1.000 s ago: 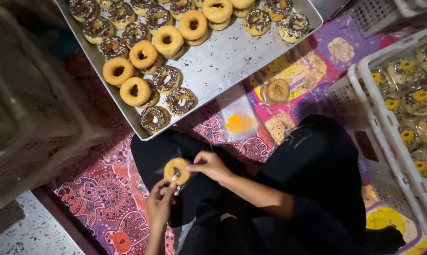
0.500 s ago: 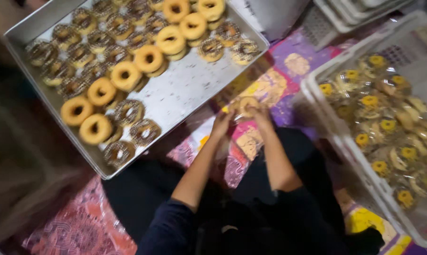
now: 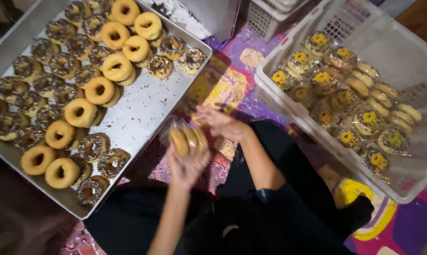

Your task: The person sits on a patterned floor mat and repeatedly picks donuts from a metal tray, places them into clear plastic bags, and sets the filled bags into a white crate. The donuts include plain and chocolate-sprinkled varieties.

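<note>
A: Status at that frame?

B: Left hand was closed around a doughnut in a clear bag, held upright above the lap, near centre. Right hand sat just beside it at the bag's right edge, fingers loosely curled. Motion blur there, so I couldn't tell whether it pinched the plastic or only touched it.

A: Surroundings?

B: Metal tray to the left, loaded with plain ring doughnuts stacked along a diagonal over sprinkle-topped doughnuts. White crate to the right held bagged doughnuts. Patterned mat underneath, second basket at the far edge.

A: Risks?

B: My read: the left hand carried the bagged doughnut alone, from below. If the right hand tugged the film while that grip was loose, the doughnut could tip out of the open bag onto the mat. Squeezing harder could instead dent the soft ring or smear any topping against the plastic. Also, the tray's near corner sat close to the left forearm; a wide elbow swing could nudge it and shift the stacked rings.
</note>
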